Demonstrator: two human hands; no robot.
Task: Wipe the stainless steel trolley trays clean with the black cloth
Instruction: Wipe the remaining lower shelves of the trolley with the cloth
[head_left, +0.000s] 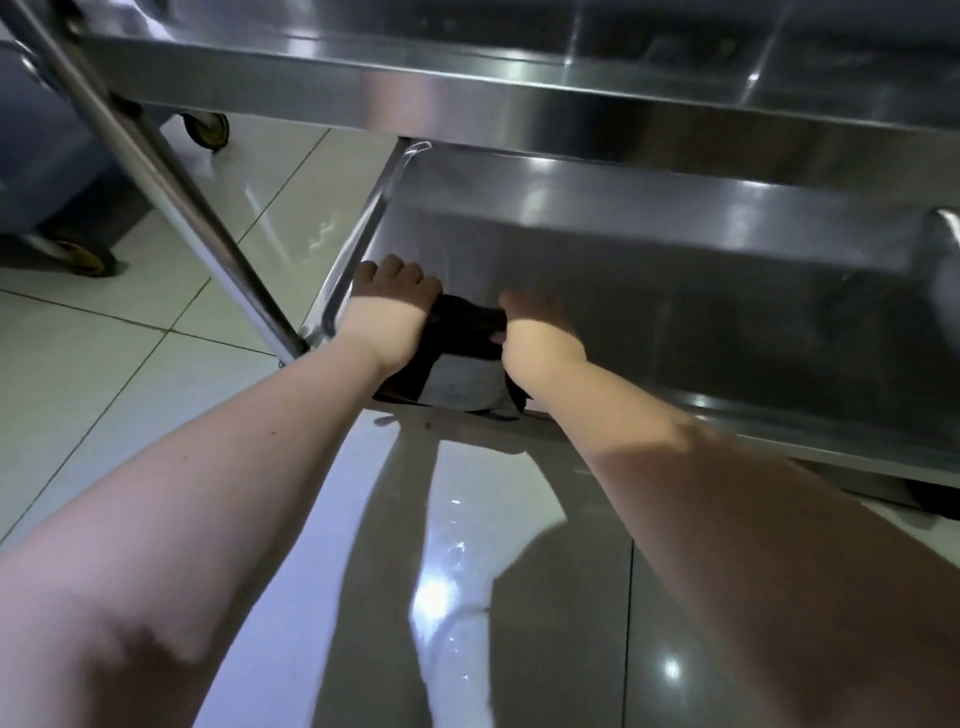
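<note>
Glossy pale floor tiles surround the stainless steel lower trolley tray. The left hand and right hand grip the bunched black cloth near-left. It would be better spread flat, then swept rightwards.

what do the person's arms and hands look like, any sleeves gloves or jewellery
Both are bare: the left forearm and right forearm show no sleeve up to the frame edge. The left hand and right hand wear no gloves, and neither wrist carries a watch or bracelet. The fingers are too blurred and hidden to tell about rings.
</note>
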